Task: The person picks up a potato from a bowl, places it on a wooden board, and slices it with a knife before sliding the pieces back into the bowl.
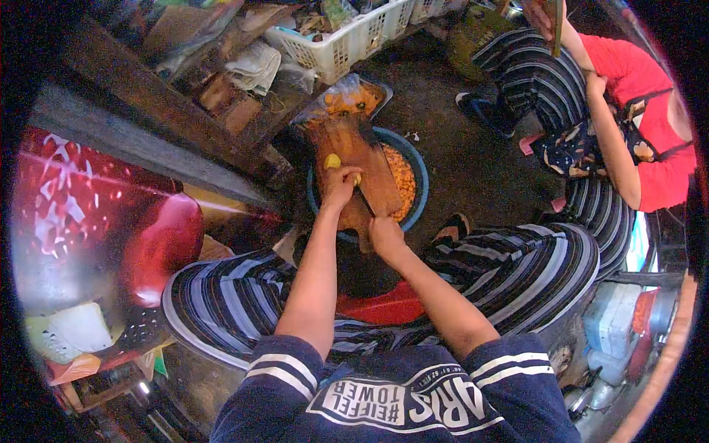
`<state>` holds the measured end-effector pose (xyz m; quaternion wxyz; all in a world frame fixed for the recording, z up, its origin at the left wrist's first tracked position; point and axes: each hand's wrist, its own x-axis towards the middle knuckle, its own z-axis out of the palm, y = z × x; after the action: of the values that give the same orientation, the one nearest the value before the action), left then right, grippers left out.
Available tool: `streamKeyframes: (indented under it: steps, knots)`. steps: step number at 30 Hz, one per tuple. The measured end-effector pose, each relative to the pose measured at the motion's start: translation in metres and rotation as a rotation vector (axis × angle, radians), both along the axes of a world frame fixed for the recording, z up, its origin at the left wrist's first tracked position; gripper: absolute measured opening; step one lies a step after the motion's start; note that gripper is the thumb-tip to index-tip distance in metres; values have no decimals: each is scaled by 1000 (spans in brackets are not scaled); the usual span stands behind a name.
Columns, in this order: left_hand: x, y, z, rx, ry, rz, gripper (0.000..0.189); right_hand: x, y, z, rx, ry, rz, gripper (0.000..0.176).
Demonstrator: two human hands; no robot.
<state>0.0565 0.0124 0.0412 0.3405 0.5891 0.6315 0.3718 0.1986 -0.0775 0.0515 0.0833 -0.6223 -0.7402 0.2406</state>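
- Trousers (236, 303) with navy and white stripes are covering your legs, which are spreading to either side of the work.
- A person in a red top (642, 111) is sitting at the upper right, well apart from your hands, arms reaching up towards the top edge.
- A white plastic basket (347, 40) is standing at the top, beyond everything you are handling.
- A blue basin (422, 177) is sitting on the dark floor between your knees, holding a heap of orange pieces (402, 181) on its right side.
- A wooden cutting board (347, 144) is lying across the basin, running away from you, its far end reaching a tray of more orange pieces (347, 100).
- Your left hand (340, 186) is resting on the board, fingers curling down and pinching a small yellow piece (357, 178) against the wood.
- Your right hand (385, 235) is closing in a fist round the handle of a knife (365, 201) at the near end of the board.
- The knife blade is slanting up and left towards your left fingers, meeting the board just beside the pinched piece.
- A second yellow piece (332, 160) is lying loose on the board just beyond your left hand.
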Motion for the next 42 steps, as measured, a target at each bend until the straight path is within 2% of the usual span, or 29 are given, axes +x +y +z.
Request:
streamKeyframes:
  steps: [2, 5, 7, 9, 10, 11, 13, 14, 16, 17, 19, 23, 26, 28, 30, 32, 34, 40, 42]
  knots:
    - [-2, 2, -2, 61, 56, 7, 17, 6, -4, -4, 12, -18, 81, 28]
    - [0, 5, -8, 3, 45, 83, 12, 24, -9, 0, 43, -112, 190, 26]
    - [-3, 11, -38, -57, -174, 186, 8, 41, -2, 29, 67, -29, 304, 24]
    - [0, 5, -24, -20, -135, 224, 10, 49, 15, 129, -394, -24, 221, 27]
    - [3, -1, -16, 16, -95, 261, 13, 52, 22, 123, -430, -32, 91, 26]
    - [7, -6, -7, 14, -97, 263, 13, 61, 30, 106, -471, -120, 177, 29]
    - [18, -12, 3, 3, -438, 286, 22, 60, 36, 111, -367, -86, 49, 34]
    - [22, -15, 8, 3, -438, 287, 22, 60, 36, 100, -367, -86, 50, 34]
    - [25, -19, 8, 156, -77, 200, 34, 60, 32, 73, -59, -134, 128, 38]
    - [25, -22, 7, 153, -74, 202, 34, 58, 30, 68, -62, -132, 130, 38]
    - [25, -26, 4, 239, 252, 251, 37, 49, 25, 69, -149, -94, 17, 39]
    - [21, -29, -1, 300, 168, 227, 35, 32, 13, 54, -230, -8, -88, 36]
    - [14, -28, -11, 296, 210, 128, 34, 24, 9, 51, -181, -41, 42, 33]
    - [13, -29, -10, 284, 70, 142, 35, 23, 11, 64, -204, -52, 51, 33]
    - [12, -31, -5, 283, 104, 141, 34, 22, 13, 62, -222, -61, 64, 33]
    - [14, -32, 4, 281, 134, 136, 33, 26, 14, 48, -184, 26, -55, 33]
    - [16, -33, 4, 409, 232, 153, 31, 27, 13, 45, -175, 24, -76, 34]
    - [16, -38, -3, 279, 95, 91, 39, 21, 8, 42, -153, 48, -105, 37]
    - [15, -38, -5, 294, 122, 91, 39, 19, 6, 46, -155, 41, -94, 37]
